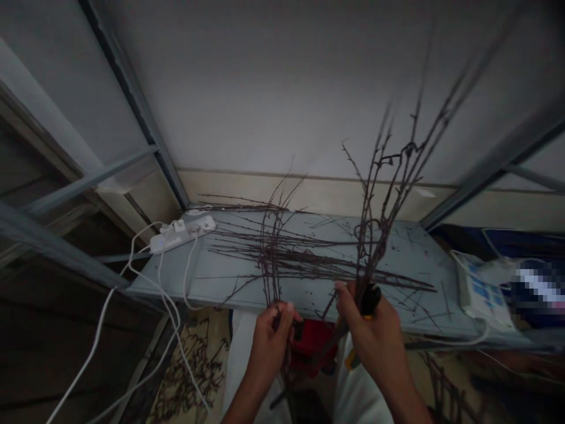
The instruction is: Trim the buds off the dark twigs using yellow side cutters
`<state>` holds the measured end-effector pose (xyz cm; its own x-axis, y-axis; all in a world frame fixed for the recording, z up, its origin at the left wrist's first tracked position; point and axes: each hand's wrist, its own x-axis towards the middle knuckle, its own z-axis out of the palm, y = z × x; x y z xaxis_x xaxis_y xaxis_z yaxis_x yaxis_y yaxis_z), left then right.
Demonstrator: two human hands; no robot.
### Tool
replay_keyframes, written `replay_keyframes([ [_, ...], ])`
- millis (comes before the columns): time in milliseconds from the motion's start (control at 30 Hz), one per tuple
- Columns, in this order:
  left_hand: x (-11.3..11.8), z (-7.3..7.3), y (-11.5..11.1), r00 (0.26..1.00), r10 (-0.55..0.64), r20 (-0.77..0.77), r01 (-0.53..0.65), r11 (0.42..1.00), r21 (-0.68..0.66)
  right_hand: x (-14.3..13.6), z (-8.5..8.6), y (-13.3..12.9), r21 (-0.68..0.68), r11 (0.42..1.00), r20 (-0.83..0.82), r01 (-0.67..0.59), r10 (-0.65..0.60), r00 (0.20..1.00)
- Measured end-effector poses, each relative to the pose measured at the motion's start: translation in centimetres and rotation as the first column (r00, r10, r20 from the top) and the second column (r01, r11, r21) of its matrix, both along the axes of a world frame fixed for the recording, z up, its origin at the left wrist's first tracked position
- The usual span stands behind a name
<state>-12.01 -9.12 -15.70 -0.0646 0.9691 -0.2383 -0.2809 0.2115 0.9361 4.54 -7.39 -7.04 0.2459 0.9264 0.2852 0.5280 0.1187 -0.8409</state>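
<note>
My left hand point(274, 330) is closed around the lower ends of a few thin dark twigs point(273, 259) at the shelf's front edge. Their tips reach up across other twigs. A small dark piece shows beside its fingers. My right hand point(375, 330) grips a taller bundle of branched twigs point(384, 218), which stands up and leans right. A black and yellow tool point(369, 300) is also in that hand, partly hidden by the fingers. Many loose twigs point(309, 259) lie crosswise on the grey shelf point(203, 294).
A white power strip point(183, 234) with trailing white cables sits at the shelf's left end. On the right is a white and blue packet point(483, 291). Metal posts stand at both sides. Cut twig pieces point(189, 377) litter the floor; a red object point(311, 347) is below the shelf.
</note>
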Motion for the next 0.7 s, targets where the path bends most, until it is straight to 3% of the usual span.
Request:
replay_keyframes([
  [67,0.3,0.1,-0.1,0.997,-0.078,0.022,0.078,0.997,-0.006,0.1,0.3,0.0,0.035,0.999,-0.021,0.039,-0.038,0.999],
  [133,0.2,-0.2,-0.1,0.999,-0.012,-0.035,0.014,0.999,0.047,0.5,0.7,0.1,0.065,0.991,-0.030,0.121,-0.119,0.992],
  [200,-0.5,-0.9,0.1,0.978,0.093,-0.187,-0.061,0.984,0.170,1.3,1.1,0.2,0.087,0.973,-0.041,0.215,-0.212,0.976],
  [300,-2.2,-2.3,0.5,0.930,0.122,-0.347,-0.023,0.961,0.276,2.5,1.2,0.0,0.095,0.957,-0.074,0.275,-0.269,0.960],
  [433,-3.3,-3.0,0.2,0.941,0.056,-0.333,0.037,0.963,0.267,3.6,0.1,-0.5,0.060,0.953,-0.133,0.298,-0.288,0.948],
  [533,-2.8,-2.6,-0.8,0.921,0.186,-0.341,-0.076,0.947,0.311,4.0,-0.8,-0.6,0.042,0.948,-0.143,0.316,-0.308,0.941],
  [600,-1.9,-2.0,-1.6,0.910,0.312,-0.274,-0.210,0.915,0.344,4.1,-1.1,-0.6,0.025,0.955,-0.113,0.295,-0.291,0.950],
  [700,-1.0,-0.9,-2.3,0.916,0.381,0.129,-0.398,0.902,0.165,4.4,-1.1,-0.6,0.004,0.966,-0.124,0.258,-0.256,0.959],
])
